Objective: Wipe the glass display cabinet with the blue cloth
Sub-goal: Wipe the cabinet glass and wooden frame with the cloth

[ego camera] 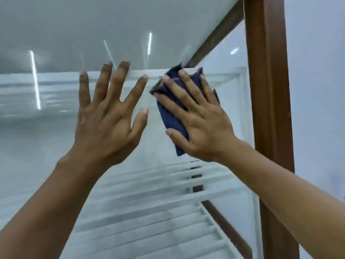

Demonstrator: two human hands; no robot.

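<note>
Cloth point(169, 118) lies flat against the glass point(46, 146) under the right hand point(201, 126), at about 2 o'clock in the view and near the wooden post point(268, 90); its long axis runs roughly 12 to 6, with folded corners showing past the fingertips at 12 and a narrow tip poking out under the heel of the hand at 6. Fingers point(175, 92) of that hand are straight and spread wide over the fabric, the thumb splayed toward 9; they press it to the pane rather than pinch it.

Left hand point(106, 120) is raised at 9 o'clock from the cloth, near it but apart; its fingers are spread and straight and hold nothing; whether the palm touches the glass I cannot tell.

Post bounds the pane at 3 o'clock, so the open glass lies toward 6 and 9; I judge the stroke has most room downward, over the white slats point(149, 221) seen through the pane; a sweep toward 9 would meet the left hand first.
</note>
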